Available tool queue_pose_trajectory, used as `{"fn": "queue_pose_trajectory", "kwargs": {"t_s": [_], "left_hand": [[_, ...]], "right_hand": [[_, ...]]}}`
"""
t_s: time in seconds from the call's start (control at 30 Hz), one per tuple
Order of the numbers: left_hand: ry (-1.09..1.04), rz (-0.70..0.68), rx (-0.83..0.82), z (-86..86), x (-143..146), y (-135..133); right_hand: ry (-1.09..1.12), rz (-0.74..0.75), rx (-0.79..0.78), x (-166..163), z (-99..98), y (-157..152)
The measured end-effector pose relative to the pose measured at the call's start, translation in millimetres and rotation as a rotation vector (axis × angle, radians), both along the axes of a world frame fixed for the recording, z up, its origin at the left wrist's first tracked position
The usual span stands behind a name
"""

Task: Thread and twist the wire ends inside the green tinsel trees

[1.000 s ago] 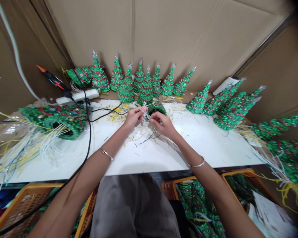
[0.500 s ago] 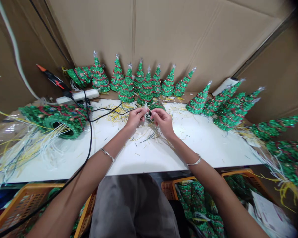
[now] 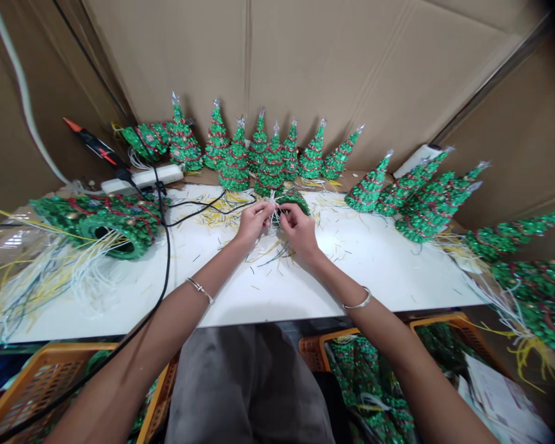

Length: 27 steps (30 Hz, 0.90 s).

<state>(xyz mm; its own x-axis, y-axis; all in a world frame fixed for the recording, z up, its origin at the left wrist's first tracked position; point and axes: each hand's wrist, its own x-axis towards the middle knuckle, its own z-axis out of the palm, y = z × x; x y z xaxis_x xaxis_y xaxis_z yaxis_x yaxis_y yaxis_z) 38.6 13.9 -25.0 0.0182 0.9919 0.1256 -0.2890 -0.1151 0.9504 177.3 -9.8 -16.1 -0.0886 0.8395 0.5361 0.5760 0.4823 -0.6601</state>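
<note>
Both hands work close together over the white tabletop (image 3: 333,265). My left hand (image 3: 254,222) is closed in a pinch on thin white wires (image 3: 272,198). Right beside it, my right hand (image 3: 300,229) pinches the same bunch of wires, fingertips almost meeting the left ones. A small green tinsel Christmas tree (image 3: 294,198) lies just behind the hands, partly hidden by them. The exact wire ends between the fingertips are too small to make out. Cut bits of yellow, white and dark green wire (image 3: 213,216) lie scattered around.
Several small Christmas trees (image 3: 235,163) stand along the back; more (image 3: 425,203) are at the right. A larger tree (image 3: 124,237) lies left, wires trailing. A black cable (image 3: 166,271) crosses near a power strip (image 3: 143,179) and soldering iron (image 3: 97,148). Orange baskets (image 3: 50,376) sit below.
The hands stay at nearly the same spot, still pinching the wires. The right hand's fingers have shifted slightly, and the whole view has moved a little.
</note>
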Motion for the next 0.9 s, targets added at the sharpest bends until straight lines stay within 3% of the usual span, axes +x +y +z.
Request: {"fn": "queue_pose_trajectory", "kwargs": {"t_s": [0.53,0.9], "left_hand": [[0.008,0.038,-0.027,2.5,1.4,-1.8],[0.074,0.043,0.090,7.3,0.7,-0.8]], "right_hand": [[0.036,0.080,-0.081,-0.9,-6.1,2.4],[0.336,0.109,-0.195,-2.8,-0.8,2.7]]}}
